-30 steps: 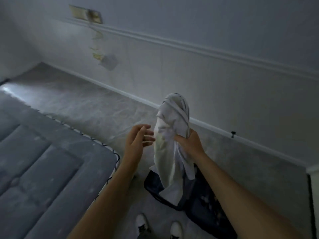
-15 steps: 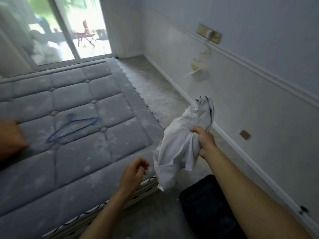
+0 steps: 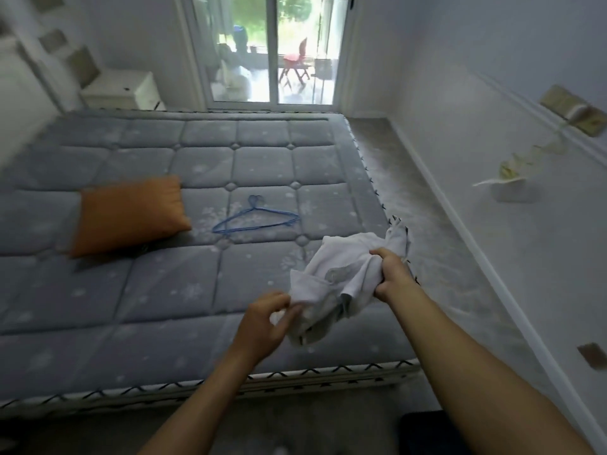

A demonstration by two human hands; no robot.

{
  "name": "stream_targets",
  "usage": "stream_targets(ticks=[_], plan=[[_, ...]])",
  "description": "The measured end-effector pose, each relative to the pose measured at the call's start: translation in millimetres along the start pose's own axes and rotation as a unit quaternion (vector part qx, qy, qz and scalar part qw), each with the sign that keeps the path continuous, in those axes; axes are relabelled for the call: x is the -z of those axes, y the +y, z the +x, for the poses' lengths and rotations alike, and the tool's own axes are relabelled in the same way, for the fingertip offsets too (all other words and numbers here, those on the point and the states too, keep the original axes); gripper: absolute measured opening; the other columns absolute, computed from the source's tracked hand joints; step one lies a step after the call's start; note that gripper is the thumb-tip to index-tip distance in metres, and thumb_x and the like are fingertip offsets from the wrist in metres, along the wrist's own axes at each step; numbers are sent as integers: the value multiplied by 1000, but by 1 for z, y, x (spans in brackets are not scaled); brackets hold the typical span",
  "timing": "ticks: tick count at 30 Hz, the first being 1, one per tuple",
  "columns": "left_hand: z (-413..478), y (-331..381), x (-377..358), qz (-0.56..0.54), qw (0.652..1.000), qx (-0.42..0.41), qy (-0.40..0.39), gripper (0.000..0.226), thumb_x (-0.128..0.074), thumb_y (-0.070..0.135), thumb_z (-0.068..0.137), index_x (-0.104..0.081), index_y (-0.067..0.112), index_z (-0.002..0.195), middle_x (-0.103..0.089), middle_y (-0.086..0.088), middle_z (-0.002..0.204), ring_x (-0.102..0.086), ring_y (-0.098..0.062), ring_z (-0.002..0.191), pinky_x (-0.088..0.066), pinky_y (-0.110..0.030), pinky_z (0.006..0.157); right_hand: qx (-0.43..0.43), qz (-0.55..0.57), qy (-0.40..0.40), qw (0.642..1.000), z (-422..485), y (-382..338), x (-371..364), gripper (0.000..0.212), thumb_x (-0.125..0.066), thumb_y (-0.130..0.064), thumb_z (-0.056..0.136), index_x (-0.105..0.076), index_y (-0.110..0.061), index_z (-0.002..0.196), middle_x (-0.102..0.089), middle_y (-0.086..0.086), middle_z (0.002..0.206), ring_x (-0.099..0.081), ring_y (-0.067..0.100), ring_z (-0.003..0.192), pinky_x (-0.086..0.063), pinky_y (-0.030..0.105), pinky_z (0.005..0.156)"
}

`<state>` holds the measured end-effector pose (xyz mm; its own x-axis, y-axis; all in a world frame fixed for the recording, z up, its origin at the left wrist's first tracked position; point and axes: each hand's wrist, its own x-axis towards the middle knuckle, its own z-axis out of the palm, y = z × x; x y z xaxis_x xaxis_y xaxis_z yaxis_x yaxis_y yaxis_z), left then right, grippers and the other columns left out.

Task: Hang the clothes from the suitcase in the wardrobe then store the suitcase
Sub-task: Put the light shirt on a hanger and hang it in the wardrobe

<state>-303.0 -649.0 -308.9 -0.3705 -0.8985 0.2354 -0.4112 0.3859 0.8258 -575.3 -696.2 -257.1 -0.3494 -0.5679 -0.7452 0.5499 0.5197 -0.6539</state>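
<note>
- Bedroom: bare quilted mattress (image 3: 157, 290) fills most of it, glass door (image 3: 272, 60) beyond.
- Blue hanger (image 3: 256, 218) lies flat on the mattress, likely staged for the next garment.
- White garment (image 3: 341, 270) is bunched just nearer than the hanger, handy for threading.
- Right hand (image 3: 391, 274) is fisted round the bunch.
- Left hand (image 3: 262, 320) fingers (image 3: 285, 314) pinch its lower edge, probably hunting the hem.
- Suitcase (image 3: 423, 431): dark shape on the floor, well nearer than the hanger, mostly cut off.
- Grey print on the garment is illegible; no other writing.

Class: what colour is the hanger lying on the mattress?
Blue; the hanger shows in the head view.
</note>
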Motion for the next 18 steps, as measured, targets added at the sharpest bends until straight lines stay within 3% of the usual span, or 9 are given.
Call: stream_targets(ticks=[2, 6, 10, 14, 18], plan=[[8, -7, 14, -30, 998, 46, 42, 35, -58, 45, 97, -65, 14, 83, -64, 1, 77, -63, -13, 76, -51, -40, 69, -27, -15, -8, 999, 5, 2, -17, 44, -68, -24, 78, -70, -5, 118, -75, 17, 110, -70, 34, 104, -56, 43, 93], [28, -10, 49, -88, 982, 107, 126, 38, -56, 37, 99, -51, 7, 76, -49, -11, 65, -46, -10, 60, -38, -35, 58, -63, -69, -36, 995, 13, 10, -57, 39, -70, -26, 82, -71, -6, 116, -75, 15, 108, -70, 31, 100, -57, 38, 80], [54, -6, 87, -117, 968, 147, 169, 25, -57, 24, 104, -57, 16, 80, -57, 8, 67, -52, -2, 62, -41, -22, 60, -78, -148, -75, 983, 31, 20, -89, 49, -78, -36, 77, -72, -9, 118, -77, 13, 102, -71, 30, 98, -58, 38, 81], [90, -2, 127, -159, 953, 152, 207, 27, -56, 20, 104, -58, 4, 83, -54, 11, 64, -48, 3, 58, -40, -16, 55, -92, -241, -153, 954, 46, 19, -117, 49, -81, -34, 76, -73, -3, 115, -76, 17, 102, -69, 33, 100, -55, 44, 97], [133, -4, 156, -178, 949, 173, 194, 32, -55, 21, 105, -58, 16, 75, -57, 16, 55, -51, 5, 54, -42, -15, 53, -82, -336, -194, 918, 73, 21, -148, 56, -82, -29, 76, -65, -4, 123, -73, 19, 114, -69, 32, 98, -58, 38, 78]])
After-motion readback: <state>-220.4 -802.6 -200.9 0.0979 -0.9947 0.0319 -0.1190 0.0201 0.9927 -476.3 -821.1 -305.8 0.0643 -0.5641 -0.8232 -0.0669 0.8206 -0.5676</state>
